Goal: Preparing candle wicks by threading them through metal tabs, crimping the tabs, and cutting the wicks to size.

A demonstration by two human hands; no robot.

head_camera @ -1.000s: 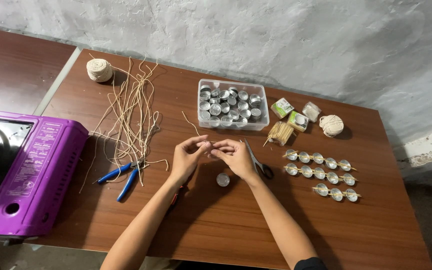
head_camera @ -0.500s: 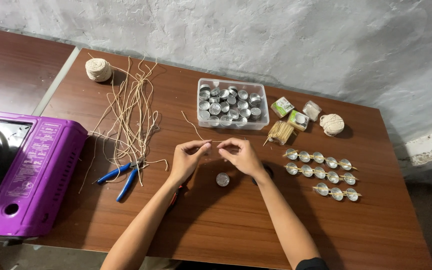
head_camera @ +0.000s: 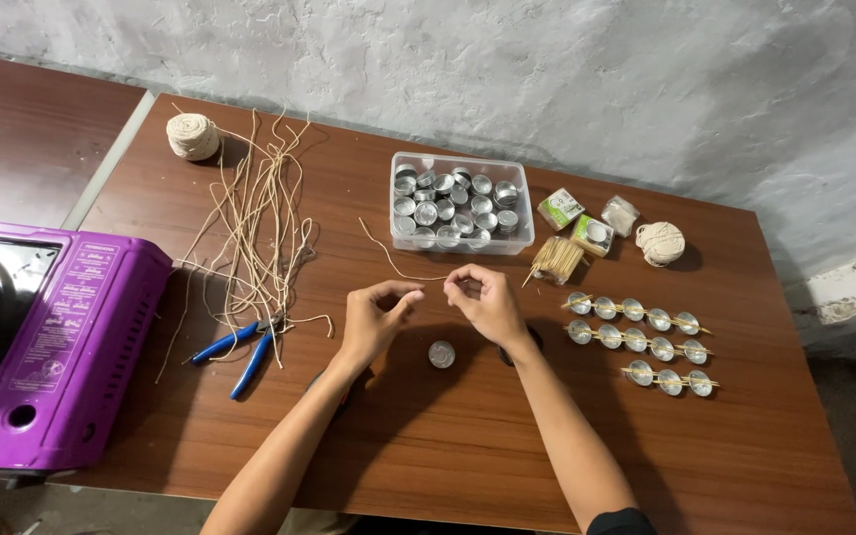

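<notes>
Between right hand (head_camera: pixel 487 302) fingers (head_camera: pixel 460 287): wick string (head_camera: pixel 388 258), trailing left.

We note one cut length of pale wick string (head_camera: pixel 395 258), thin and slightly curved, its far end lying loose on the brown tabletop, its near end pinched at the right hand's fingertips. One small round metal cup (head_camera: pixel 441 354), shiny and open side up, sits upright on the table just below both hands.
</notes>
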